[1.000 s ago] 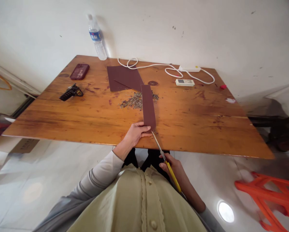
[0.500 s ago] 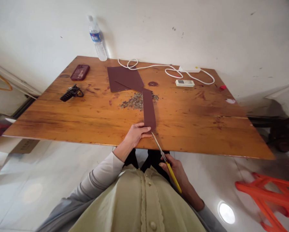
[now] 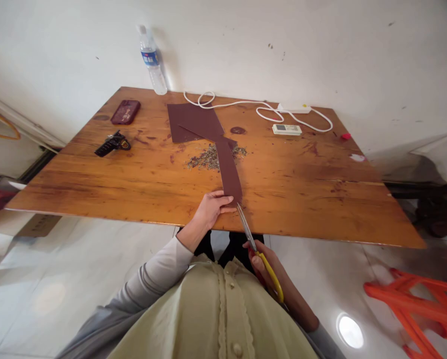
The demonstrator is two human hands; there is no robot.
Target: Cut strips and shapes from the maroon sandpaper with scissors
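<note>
My left hand (image 3: 212, 205) pinches the near end of a dark maroon strip of card (image 3: 229, 169) between thumb and fingers, close to the table's front edge. The strip stretches away over a pile of small clippings (image 3: 205, 158). In my right hand (image 3: 266, 257) is a pair of scissors (image 3: 270, 274) with yellow and red handles. Its blade tips point up at the strip's near right corner, by my left fingertips; whether they touch it I cannot tell. Behind the pile lie larger maroon sheets (image 3: 191, 119), with a narrow piece across them.
On the wooden table (image 3: 302, 189) are a water bottle (image 3: 154, 67), a maroon phone (image 3: 125, 112), a black hair clip (image 3: 113, 143), a white power strip (image 3: 294, 107) with a looping cord, and a remote control (image 3: 287, 129). An orange stool (image 3: 406, 294) stands at the right.
The scissors have turned in my right hand, so the red handle now shows beside the yellow one. The strip's far end has swung slightly left.
</note>
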